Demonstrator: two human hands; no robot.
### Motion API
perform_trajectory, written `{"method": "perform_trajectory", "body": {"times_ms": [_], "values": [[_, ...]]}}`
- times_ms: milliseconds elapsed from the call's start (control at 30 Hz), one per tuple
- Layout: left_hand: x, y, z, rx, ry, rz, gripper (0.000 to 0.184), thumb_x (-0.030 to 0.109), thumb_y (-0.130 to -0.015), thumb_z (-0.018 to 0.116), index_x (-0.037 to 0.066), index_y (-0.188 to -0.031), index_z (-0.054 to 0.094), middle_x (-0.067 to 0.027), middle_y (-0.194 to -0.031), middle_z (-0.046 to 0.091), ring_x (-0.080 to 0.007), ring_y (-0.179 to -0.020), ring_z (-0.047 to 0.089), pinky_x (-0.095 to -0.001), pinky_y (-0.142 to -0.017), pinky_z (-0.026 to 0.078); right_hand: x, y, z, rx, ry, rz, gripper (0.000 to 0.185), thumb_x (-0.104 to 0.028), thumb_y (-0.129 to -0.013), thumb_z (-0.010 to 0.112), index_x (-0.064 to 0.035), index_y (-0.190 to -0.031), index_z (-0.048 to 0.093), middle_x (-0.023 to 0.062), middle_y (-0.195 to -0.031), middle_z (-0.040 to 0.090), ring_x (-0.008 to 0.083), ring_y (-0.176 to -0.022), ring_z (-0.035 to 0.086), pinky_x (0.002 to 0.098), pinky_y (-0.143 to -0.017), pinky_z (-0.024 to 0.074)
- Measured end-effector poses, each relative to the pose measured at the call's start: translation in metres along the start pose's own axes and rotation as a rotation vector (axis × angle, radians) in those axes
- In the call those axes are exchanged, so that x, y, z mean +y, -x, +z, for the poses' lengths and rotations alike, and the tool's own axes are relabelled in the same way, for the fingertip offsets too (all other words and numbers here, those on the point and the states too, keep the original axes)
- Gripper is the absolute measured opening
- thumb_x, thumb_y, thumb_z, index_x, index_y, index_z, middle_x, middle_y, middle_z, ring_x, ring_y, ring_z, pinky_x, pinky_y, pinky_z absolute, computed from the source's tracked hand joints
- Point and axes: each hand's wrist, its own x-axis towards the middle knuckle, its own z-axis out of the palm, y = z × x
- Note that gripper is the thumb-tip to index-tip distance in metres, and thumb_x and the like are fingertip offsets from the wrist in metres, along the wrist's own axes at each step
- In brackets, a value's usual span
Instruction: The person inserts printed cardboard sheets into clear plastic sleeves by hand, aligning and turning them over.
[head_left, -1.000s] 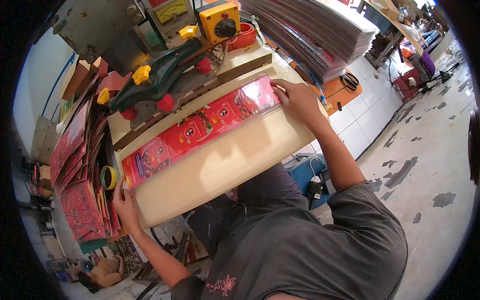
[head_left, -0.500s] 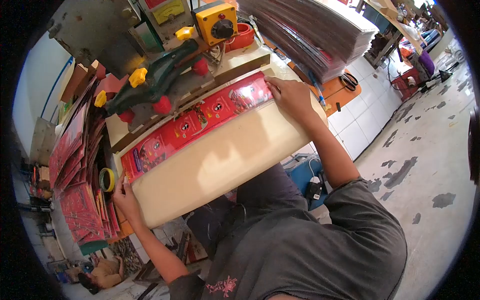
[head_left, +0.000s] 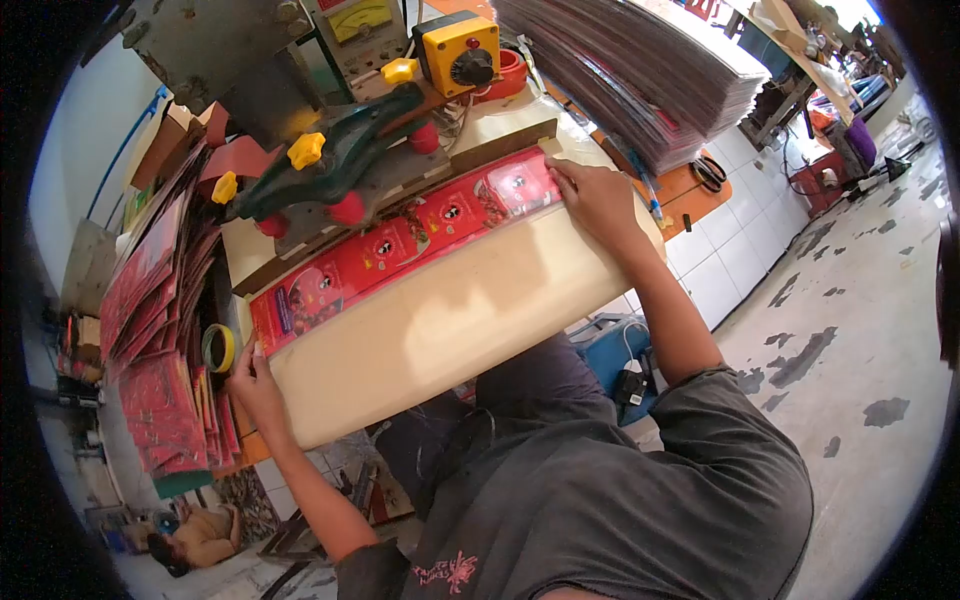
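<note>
A long red printed plastic strip (head_left: pixel 405 243) with a clear glossy edge lies across the cream padded board (head_left: pixel 430 330), along the foot of a machine. My left hand (head_left: pixel 260 393) is closed at the strip's lower left corner, thumb and fingertips pinching it at the board's edge. At the far right end, my right hand (head_left: pixel 597 203) holds the other corner with its fingers bent and pressed together; the fingertips are partly hidden. Right above the strip sits the dark green machine head (head_left: pixel 335 165), fitted with yellow knobs and red feet.
A yellow control box (head_left: pixel 457 52) with a black dial stands behind the machine. Piles of red printed sheets (head_left: pixel 150 300) and a tape roll (head_left: pixel 217 348) lie at left. A tall sheet stack (head_left: pixel 640 70) and scissors (head_left: pixel 709 174) are at right. Another person (head_left: pixel 205 530) is at lower left.
The view has shifted slightly, so the machine and strip appear a little lower and further right. Both hands keep hold of the strip's ends, which now lies closer under the machine head.
</note>
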Motion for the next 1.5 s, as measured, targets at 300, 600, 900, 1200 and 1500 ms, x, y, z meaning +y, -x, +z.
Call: {"method": "perform_trajectory", "body": {"times_ms": [300, 600, 900, 1200, 1500], "values": [[-0.006, 0.0, 0.001, 0.02, -0.034, 0.011, 0.035, 0.013, -0.102, 0.056, -0.008, -0.128, 0.066, -0.0228, -0.12, 0.072, -0.0277, -0.11, 0.068, -0.0379, -0.099, 0.049, 0.001, 0.001, 0.004, 0.011, -0.056, 0.068, 0.029, -0.034, -0.101, 0.058, -0.0199, -0.118, 0.077, 0.0188, -0.09, 0.074, 0.0377, -0.081, 0.071, 0.048, -0.073, 0.0534], [-0.002, 0.002, 0.001, 0.059, 0.038, -0.014, 0.034, 0.019, -0.102, 0.058, -0.005, -0.123, 0.069, -0.0236, -0.113, 0.073, -0.0313, -0.105, 0.071, -0.0382, -0.094, 0.051, -0.006, -0.001, -0.005, -0.013, -0.033, 0.057, 0.029, -0.037, -0.103, 0.058, -0.024, -0.123, 0.075, 0.0162, -0.092, 0.074, 0.0354, -0.081, 0.072, 0.0433, -0.069, 0.0551], [-0.008, -0.006, 0.005, 0.069, -0.024, 0.016, 0.033, 0.02, -0.1, 0.058, 0.004, -0.126, 0.072, -0.0251, -0.111, 0.072, -0.0371, -0.101, 0.07, -0.0404, -0.091, 0.052, -0.011, -0.001, -0.009, -0.069, -0.019, 0.081, 0.032, -0.037, -0.104, 0.055, -0.0209, -0.126, 0.073, 0.0163, -0.099, 0.075, 0.0369, -0.088, 0.073, 0.0434, -0.075, 0.0557], [0.0, -0.005, 0.004, 0.062, -0.067, -0.044, 0.032, 0.02, -0.101, 0.057, 0.007, -0.126, 0.072, -0.0239, -0.11, 0.072, -0.0385, -0.102, 0.068, -0.0434, -0.089, 0.051, -0.006, -0.003, -0.006, -0.069, -0.007, 0.061, 0.033, -0.036, -0.104, 0.054, -0.0188, -0.126, 0.072, 0.018, -0.103, 0.074, 0.0381, -0.09, 0.072, 0.0451, -0.077, 0.0556], [-0.012, -0.006, 0.01, 0.099, -0.072, 0.018, 0.032, 0.021, -0.101, 0.057, 0.005, -0.123, 0.073, -0.0217, -0.112, 0.071, -0.039, -0.104, 0.067, -0.0437, -0.09, 0.051, -0.005, 0.003, -0.008, -0.081, 0.03, 0.078, 0.033, -0.038, -0.104, 0.055, -0.0225, -0.128, 0.072, 0.0169, -0.098, 0.075, 0.0363, -0.087, 0.073, 0.0433, -0.074, 0.0553]]}}
